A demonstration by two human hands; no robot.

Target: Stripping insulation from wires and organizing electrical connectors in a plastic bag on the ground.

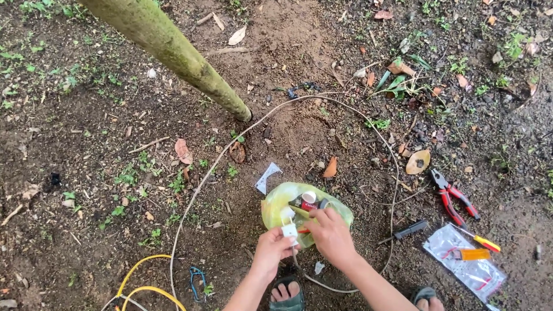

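Note:
My left hand pinches a small white plastic electrical fitting just above the ground. My right hand rests against the same fitting and on a thin red tool beside it, fingers curled. Both hands sit over a yellow-green plastic bag that holds a red and white roll of tape. A grey cable runs from the fitting in a wide loop across the soil. My sandalled feet show below the hands.
A mossy slanted trunk enters the soil at upper left. Red-handled pliers, a black tool, a yellow-handled screwdriver and a clear packet lie at right. Yellow wire and blue wire lie at lower left.

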